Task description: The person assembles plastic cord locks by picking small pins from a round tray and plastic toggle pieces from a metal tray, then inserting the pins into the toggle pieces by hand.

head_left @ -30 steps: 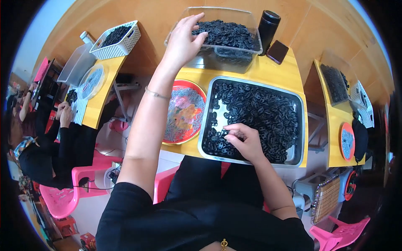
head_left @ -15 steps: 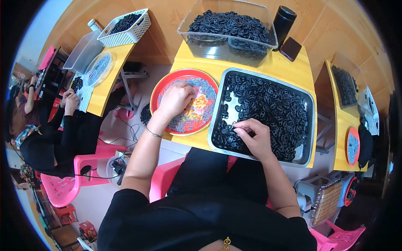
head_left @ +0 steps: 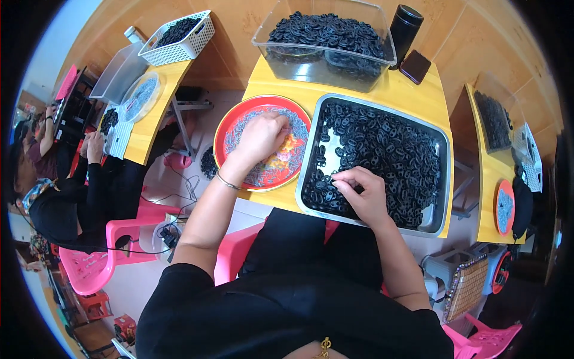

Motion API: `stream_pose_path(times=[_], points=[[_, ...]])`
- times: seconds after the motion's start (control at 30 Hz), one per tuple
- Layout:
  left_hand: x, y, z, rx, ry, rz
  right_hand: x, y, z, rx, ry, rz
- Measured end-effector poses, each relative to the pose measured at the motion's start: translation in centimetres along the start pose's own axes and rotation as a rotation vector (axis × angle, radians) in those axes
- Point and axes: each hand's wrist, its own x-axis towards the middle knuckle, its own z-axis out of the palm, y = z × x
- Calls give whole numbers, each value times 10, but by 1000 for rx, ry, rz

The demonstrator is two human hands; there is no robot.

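My left hand [head_left: 262, 139] is over a round red plate [head_left: 222, 128] with a flower pattern. Thin, small silver-grey metal pieces [head_left: 248, 128] are scattered across that plate. The fingers are bent down and closed among the pieces, and their tips are hidden behind the hand. My right hand [head_left: 363, 192] hovers at the lower left part of a metal tray [head_left: 446, 179] heaped with small black oval pieces with holes [head_left: 388, 137]. Its thumb and forefinger are pinched together just above the pieces; what they hold is too small to make out.
Behind the tray stands a clear plastic bin [head_left: 323, 78] full of black pieces. A black canister [head_left: 406, 30] and a dark flat case [head_left: 415, 67] are beside it. On the left, a co-worker [head_left: 60, 203] sits at another yellow table [head_left: 143, 137]. Pink chairs [head_left: 89, 269] stand around.
My left hand has shifted slightly up and to the right over the red plate. My right hand stays pinched at nearly the same spot over the tray.
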Motion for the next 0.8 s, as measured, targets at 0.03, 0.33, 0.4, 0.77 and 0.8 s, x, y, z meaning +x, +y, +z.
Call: stream_pose_path(times=[0.03, 0.33, 0.4, 0.77, 0.8], points=[[0, 2, -2, -16, -21, -85, 0, 0, 0, 2, 3, -13], [1, -5, 9, 88, 79, -75, -1, -2, -1, -20, -12, 15], [2, -6, 13, 98, 86, -85, -1, -2, 0, -16, -6, 6], [12, -12, 1, -7, -247, -341, -2, -2, 1, -14, 0, 2], [8, -14, 3, -49, -177, -305, -3, -1, 1, -8, 7, -14]])
